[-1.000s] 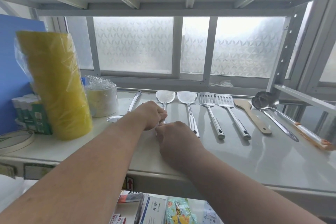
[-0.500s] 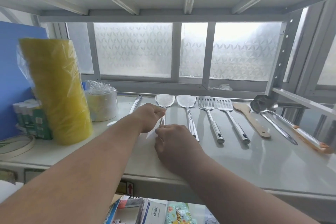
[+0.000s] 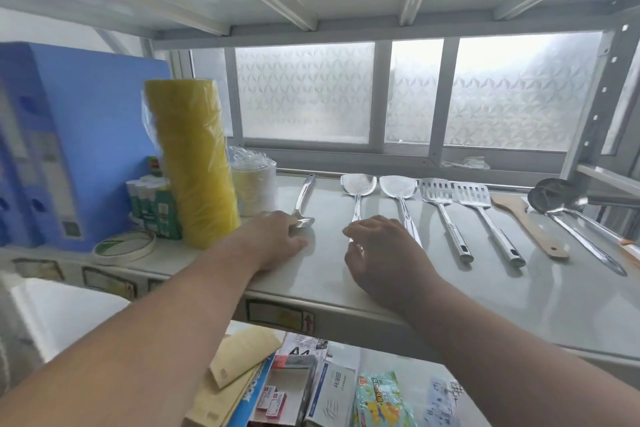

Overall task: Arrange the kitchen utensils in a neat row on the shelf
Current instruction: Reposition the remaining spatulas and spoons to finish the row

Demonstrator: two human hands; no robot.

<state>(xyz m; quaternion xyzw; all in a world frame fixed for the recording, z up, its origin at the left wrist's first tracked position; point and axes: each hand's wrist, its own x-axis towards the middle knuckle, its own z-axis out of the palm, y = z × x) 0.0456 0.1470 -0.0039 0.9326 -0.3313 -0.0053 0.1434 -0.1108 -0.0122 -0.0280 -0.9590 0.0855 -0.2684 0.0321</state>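
Several utensils lie side by side on the white shelf [image 3: 519, 305], handles toward me. A steel spoon [image 3: 305, 196] lies apart at the left, reversed, with its bowl near me. My left hand [image 3: 277, 241] rests on the shelf, fingers closed over that bowl. My right hand [image 3: 381, 253] hovers with fingers spread over the handle end of the leftmost steel turner [image 3: 358, 185], fingertips touching it. To the right lie a second turner [image 3: 398, 188], two slotted turners [image 3: 437, 191] [image 3: 473, 196], a wooden spatula [image 3: 519, 215] and ladles [image 3: 554, 196].
A tall yellow roll in plastic [image 3: 194, 163], wrapped tape rolls [image 3: 252, 191], glue sticks [image 3: 152, 199], a tape ring [image 3: 124, 246] and a blue box [image 3: 86, 135] crowd the shelf's left end. Frosted windows stand behind. Packets lie on the lower shelf [image 3: 311, 392].
Both hands were on the leftmost turner's handle. My left hand has let go and moved left onto the spoon's bowl; my right hand's fingers have spread. The view shifted left and down.
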